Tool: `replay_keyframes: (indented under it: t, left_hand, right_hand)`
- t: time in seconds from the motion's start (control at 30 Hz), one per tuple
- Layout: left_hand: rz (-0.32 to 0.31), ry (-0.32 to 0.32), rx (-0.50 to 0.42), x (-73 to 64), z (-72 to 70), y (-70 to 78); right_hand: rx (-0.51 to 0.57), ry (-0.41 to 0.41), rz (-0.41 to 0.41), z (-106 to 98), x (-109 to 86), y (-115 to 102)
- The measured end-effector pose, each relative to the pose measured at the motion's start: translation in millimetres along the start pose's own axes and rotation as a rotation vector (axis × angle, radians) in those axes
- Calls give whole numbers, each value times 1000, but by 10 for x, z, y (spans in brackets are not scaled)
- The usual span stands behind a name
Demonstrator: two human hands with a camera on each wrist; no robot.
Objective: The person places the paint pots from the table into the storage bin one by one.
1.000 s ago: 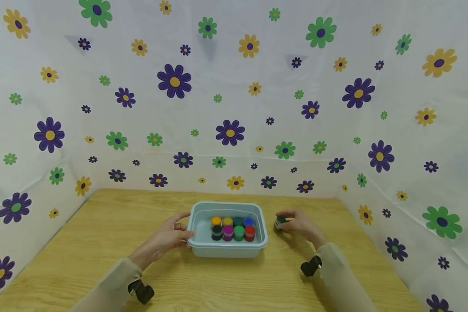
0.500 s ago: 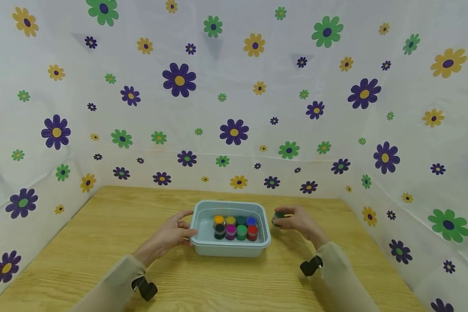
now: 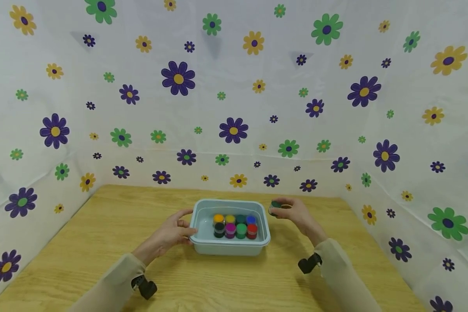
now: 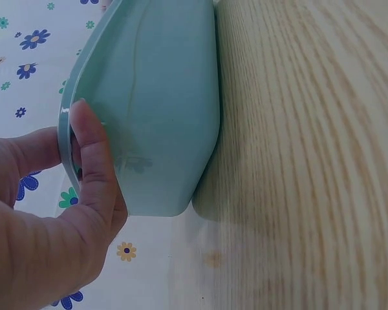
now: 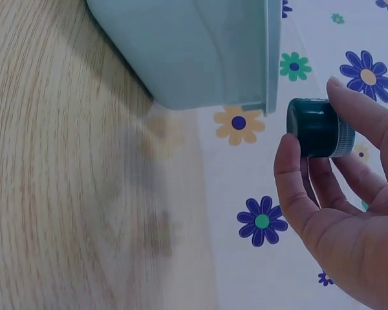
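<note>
A light blue plastic tub [image 3: 230,249] stands on the table with several small paint jars inside, among them an orange one [image 3: 218,219], a purple one [image 3: 230,230] and a red one [image 3: 251,231]. My left hand [image 3: 173,231] grips the tub's left rim, thumb and fingers on either side of the wall, as the left wrist view [image 4: 58,219] shows. Just off the tub's right side, my right hand [image 3: 296,215] pinches a dark green paint jar [image 5: 315,129] between thumb and fingertips. In the right wrist view the jar is raised clear of the table, level with the rim.
The wooden table [image 3: 234,286] runs back to a white sheet [image 3: 203,108] printed with flowers, which also hangs on both sides. A small black device is strapped to each wrist. Inside the tub, the jars sit toward the right, with bare floor at the left.
My right hand has lifted the dark green jar from the table and brought it up and slightly left, beside the tub's rim. My left hand keeps its hold on the tub.
</note>
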State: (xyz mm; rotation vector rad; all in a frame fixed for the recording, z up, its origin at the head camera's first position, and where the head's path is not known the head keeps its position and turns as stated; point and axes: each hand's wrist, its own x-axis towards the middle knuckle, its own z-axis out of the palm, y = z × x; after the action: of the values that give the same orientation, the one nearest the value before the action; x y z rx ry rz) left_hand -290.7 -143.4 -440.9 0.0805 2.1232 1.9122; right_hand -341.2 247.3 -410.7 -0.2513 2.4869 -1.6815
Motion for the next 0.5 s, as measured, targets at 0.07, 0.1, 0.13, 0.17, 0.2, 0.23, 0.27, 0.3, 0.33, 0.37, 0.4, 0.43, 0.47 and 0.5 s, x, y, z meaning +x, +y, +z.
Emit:
replay_keyframes:
  t: [0.07, 0.1, 0.13, 0.17, 0.2, 0.23, 0.27, 0.3, 0.33, 0.37, 0.4, 0.43, 0.47, 0.5]
  left_hand:
    - [3, 1, 1, 11, -4, 16]
    - [5, -3, 3, 14, -6, 24]
    - [6, -3, 2, 13, -7, 33]
    - [5, -3, 0, 11, -7, 41]
    - [5, -2, 0, 6, -5, 49]
    - [2, 0, 1, 5, -5, 49]
    - [1, 3, 4, 4, -2, 45]
    - [-5, 9, 1, 5, 1, 39]
    - [-8, 14, -1, 4, 3, 33]
    - [-11, 15, -2, 3, 4, 27]
    - [-11, 15, -1, 3, 4, 22]
    - [-11, 16, 0, 5, 5, 17]
    - [-8, 16, 1, 5, 4, 14]
    - [-12, 19, -4, 8, 5, 13]
  right_hand:
    - [-4, 9, -12, 14, 12, -43]
    - [-6, 8, -17, 24, 18, -58]
    - [-9, 11, -20, 37, 23, -71]
    - [-10, 12, -20, 55, 26, -82]
    - [-7, 10, -22, 76, 29, -93]
    - [0, 5, -24, 101, 31, -102]
    - [7, 0, -25, 129, 32, -108]
    - [15, -6, -27, 161, 31, -116]
    - [23, -12, -30, 192, 31, -125]
    - [28, -20, -34, 221, 32, -133]
    - [31, -27, -39, 249, 34, -144]
    - [29, -28, -44, 275, 39, -154]
    - [19, -26, -51, 298, 44, -164]
    - [8, -24, -56, 319, 45, -182]
